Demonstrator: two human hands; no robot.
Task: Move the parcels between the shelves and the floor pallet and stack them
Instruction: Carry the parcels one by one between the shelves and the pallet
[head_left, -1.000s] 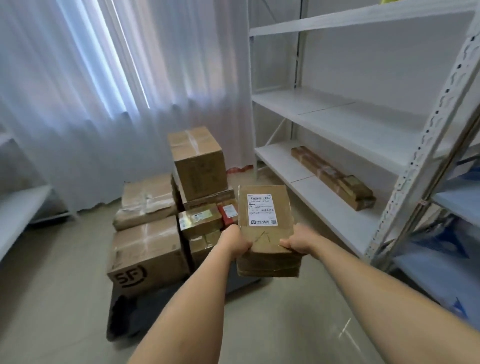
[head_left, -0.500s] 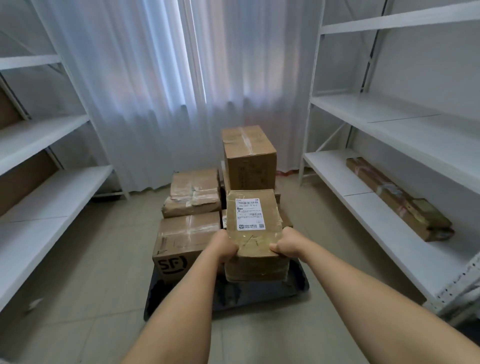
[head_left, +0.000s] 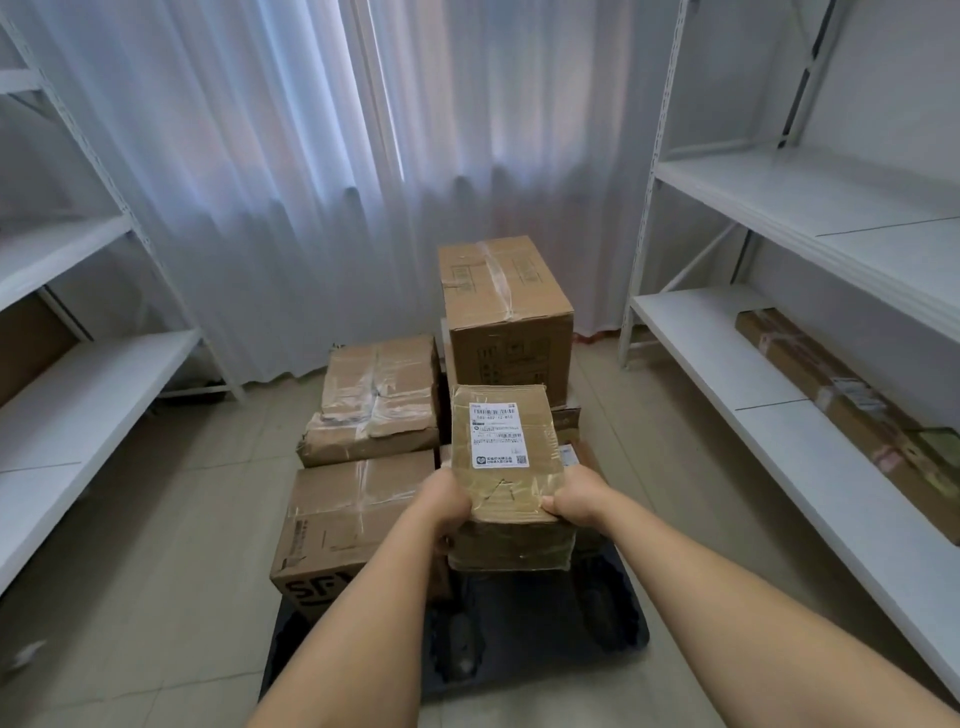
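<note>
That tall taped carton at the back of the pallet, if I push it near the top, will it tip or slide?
The tall taped carton stands higher than it is wide on lower parcels, so a high push would probably tip it. Its walls look square and undented, so likely stiff. The clear tape over its top seam may be slick to the touch; push low on the bare cardboard instead.

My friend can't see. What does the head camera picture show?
Two hands, left hand and right hand, hold a taped cardboard parcel above a dark floor pallet stacked with cardboard boxes. White shelves stand either side.
</note>
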